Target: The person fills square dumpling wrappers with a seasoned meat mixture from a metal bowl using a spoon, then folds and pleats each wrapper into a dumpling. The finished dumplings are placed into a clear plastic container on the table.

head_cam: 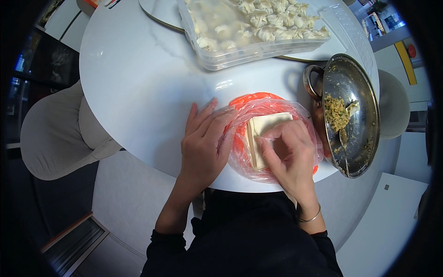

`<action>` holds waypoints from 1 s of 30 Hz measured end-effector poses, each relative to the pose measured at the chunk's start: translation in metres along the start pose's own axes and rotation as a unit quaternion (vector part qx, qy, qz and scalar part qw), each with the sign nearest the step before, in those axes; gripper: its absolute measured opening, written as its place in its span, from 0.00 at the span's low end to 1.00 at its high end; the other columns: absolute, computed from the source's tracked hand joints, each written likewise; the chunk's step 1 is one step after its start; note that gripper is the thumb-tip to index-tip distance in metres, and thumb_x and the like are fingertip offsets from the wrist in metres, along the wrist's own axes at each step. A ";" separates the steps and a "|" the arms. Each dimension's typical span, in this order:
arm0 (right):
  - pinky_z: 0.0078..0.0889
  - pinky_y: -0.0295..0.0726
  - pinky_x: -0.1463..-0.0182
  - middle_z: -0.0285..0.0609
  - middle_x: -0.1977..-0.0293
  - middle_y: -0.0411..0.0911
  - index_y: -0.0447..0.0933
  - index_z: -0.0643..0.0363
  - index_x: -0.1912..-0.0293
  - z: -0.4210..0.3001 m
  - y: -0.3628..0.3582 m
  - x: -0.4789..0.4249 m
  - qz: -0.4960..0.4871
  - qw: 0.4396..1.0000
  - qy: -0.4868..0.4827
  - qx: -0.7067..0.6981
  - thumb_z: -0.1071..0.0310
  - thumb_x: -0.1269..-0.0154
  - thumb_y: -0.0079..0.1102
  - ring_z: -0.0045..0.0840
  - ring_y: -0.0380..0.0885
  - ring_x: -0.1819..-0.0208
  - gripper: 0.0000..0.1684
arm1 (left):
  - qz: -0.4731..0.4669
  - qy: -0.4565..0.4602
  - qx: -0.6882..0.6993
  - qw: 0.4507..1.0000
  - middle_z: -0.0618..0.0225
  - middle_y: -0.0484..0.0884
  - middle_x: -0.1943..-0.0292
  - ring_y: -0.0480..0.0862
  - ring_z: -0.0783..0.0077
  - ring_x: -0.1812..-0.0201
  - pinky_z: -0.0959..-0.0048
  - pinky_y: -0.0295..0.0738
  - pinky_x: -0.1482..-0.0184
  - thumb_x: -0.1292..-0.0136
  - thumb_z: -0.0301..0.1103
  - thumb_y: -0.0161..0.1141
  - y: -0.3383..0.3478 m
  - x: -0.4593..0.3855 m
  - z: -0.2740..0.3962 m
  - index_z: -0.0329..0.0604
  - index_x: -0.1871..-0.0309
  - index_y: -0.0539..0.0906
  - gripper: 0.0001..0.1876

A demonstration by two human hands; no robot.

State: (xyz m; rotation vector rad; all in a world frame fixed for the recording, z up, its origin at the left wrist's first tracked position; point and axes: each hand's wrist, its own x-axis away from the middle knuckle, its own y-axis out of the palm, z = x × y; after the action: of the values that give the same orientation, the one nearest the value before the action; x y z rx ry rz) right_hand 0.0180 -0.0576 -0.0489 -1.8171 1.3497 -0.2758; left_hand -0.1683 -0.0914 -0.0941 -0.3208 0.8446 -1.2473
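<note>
A stack of square dough wrappers (271,119) lies on a clear plastic bag (238,166), with red plastic (259,97) showing under and around it. My right hand (294,149) is over the stack, its thumb and forefinger pinched together at the left part of the top wrapper. How much dough is between those fingertips is hard to see. On the stack's left, my left hand (204,145) is palm down with fingers apart, its thumb side against the bag's edge. It holds nothing.
A steel pan (367,104) tilts at the table's right, containing minced filling (335,112), a spoon (343,145) and a dough scrap (353,108). Beyond my hands, a clear plastic box (238,59) of folded dumplings (266,20) stands partly on a round board (162,14). Chairs (59,128) flank the white table (128,86).
</note>
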 end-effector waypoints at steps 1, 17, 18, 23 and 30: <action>0.38 0.71 0.62 0.45 0.71 0.73 0.77 0.63 0.66 0.001 -0.001 0.001 0.011 1.000 0.012 -0.016 0.73 0.45 0.71 0.39 0.71 0.66 0.10 | 0.001 -0.002 0.001 1.000 0.61 0.88 0.51 0.79 0.52 0.36 0.45 0.59 0.28 0.40 0.23 0.64 0.000 0.000 0.000 0.39 0.50 0.85 0.14; 0.12 0.74 0.64 0.32 0.70 0.79 0.78 0.68 0.61 -0.009 -0.049 0.008 0.068 0.959 0.147 -0.232 0.77 0.34 0.65 0.08 0.74 0.68 0.05 | -0.072 0.127 0.199 0.969 0.57 0.88 0.54 0.87 0.57 0.49 0.65 0.82 0.44 0.42 0.23 0.67 -0.007 0.004 0.062 0.36 0.55 0.86 0.11; 0.12 0.74 0.64 0.32 0.70 0.79 0.78 0.68 0.61 -0.011 -0.054 0.007 0.079 0.951 0.150 -0.259 0.77 0.34 0.65 0.08 0.74 0.68 0.05 | -0.118 0.101 0.207 0.966 0.58 0.88 0.54 0.88 0.58 0.50 0.67 0.82 0.45 0.42 0.23 0.67 -0.007 0.002 0.067 0.35 0.54 0.86 0.11; 0.14 0.75 0.64 0.33 0.71 0.80 0.79 0.67 0.63 -0.011 -0.092 -0.003 0.071 0.947 0.123 -0.287 0.76 0.35 0.66 0.09 0.76 0.69 0.05 | -0.271 -0.174 0.489 0.810 0.51 0.80 0.40 0.81 0.54 0.40 0.62 0.75 0.37 0.26 0.38 0.53 -0.007 -0.005 0.079 0.31 0.37 0.75 0.22; 0.33 0.81 0.62 0.41 0.68 0.81 0.80 0.60 0.64 -0.013 -0.112 0.002 -0.065 0.982 -0.166 -0.064 0.67 0.43 0.72 0.35 0.81 0.68 0.10 | -0.245 -0.280 0.789 0.489 0.49 0.68 0.30 0.68 0.56 0.28 0.55 0.55 0.24 0.21 0.53 0.39 0.010 -0.023 0.096 0.31 0.26 0.58 0.34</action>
State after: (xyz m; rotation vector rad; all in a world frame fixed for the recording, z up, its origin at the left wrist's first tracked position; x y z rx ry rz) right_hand 0.0879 -0.0572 0.0395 -1.9589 1.0385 0.0490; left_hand -0.0944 -0.0882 -0.0275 0.6079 -1.2326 -1.7726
